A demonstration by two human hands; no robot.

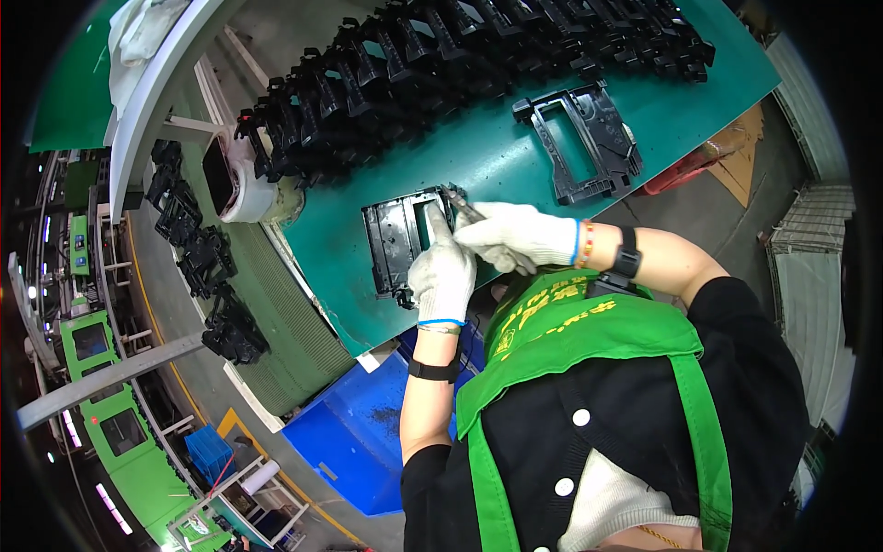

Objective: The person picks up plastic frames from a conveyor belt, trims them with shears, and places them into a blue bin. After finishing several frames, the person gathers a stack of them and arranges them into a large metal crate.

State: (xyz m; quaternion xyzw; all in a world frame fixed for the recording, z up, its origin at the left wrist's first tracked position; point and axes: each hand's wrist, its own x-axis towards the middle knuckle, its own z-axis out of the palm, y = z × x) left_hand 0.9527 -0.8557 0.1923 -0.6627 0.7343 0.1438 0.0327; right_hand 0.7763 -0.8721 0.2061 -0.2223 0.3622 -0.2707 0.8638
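Note:
On the green tabletop (pixel 345 262), a black plastic frame (pixel 391 244) with a rectangular opening lies in front of me. My left hand (pixel 442 276), in a white glove, grips its right side, with the index finger reaching up along the opening. In my gloved right hand (pixel 524 232) is a pair of cutting pliers (pixel 463 204). Their jaws are at the frame's upper right corner; my fingers partly cover the handles. A second black plastic frame (pixel 593 143) rests farther right, apart from both hands.
Black plastic parts (pixel 395 78) stand in a long row along the table's far side. Left of the table, a roll of tape (pixel 248 189) sits near a green conveyor belt (pixel 290 340) carrying several black parts (pixel 207 258). Below is a blue bin (pixel 354 442) with dark scraps.

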